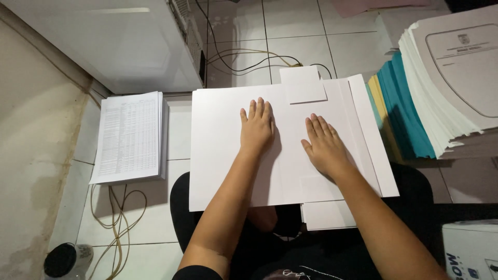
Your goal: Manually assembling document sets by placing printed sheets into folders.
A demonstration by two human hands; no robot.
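1. Grip: left hand (256, 127) and right hand (324, 145) lie flat, fingers spread, pinching nothing, both pressing on the large white sheet (233, 150).
2. Location: the sheet rests across the person's lap, above the tiled floor (295, 46).
3. Step in hand: smoothing or creasing, judged from the flat palms; the next move likely calls for even pressure along the fold.
4. Count: 1 small white card (303, 85) at the top edge; 1 printed stack (129, 137) to the left; 1 coloured folder pile (404, 103) to the right.

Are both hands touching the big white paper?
Touching. The head view shows the left hand and right hand pressed flat on the big white paper.
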